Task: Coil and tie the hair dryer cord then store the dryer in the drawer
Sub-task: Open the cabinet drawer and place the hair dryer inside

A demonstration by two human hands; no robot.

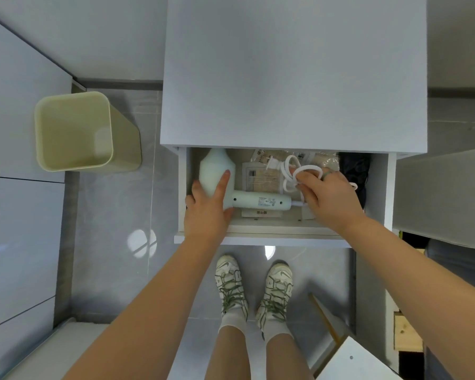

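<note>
Two hands are inside the open drawer, and the hair dryer lies there on some flat paper packets. Its handle runs from left to right across the drawer. The thick barrel is at the left end and points toward the back.

The left hand is at this left end. Its thumb is on one side of the barrel, the index finger lies straight along the top, and the other fingers curl under the joint, so it holds the dryer body.

The cord leaves the right end of the handle and goes directly to the right hand, which is the nearer one to it. The fingers of this hand are bent and pinch the white loops. The loops lie just behind and to the right of the handle end, with the plug beside them. I cannot tell if a tie is around the loops.

In my judgement the dryer is almost stored. Next, the loops must go down to the right of the handle, low enough to pass under the cabinet top, and then both hands come out toward the person.
</note>
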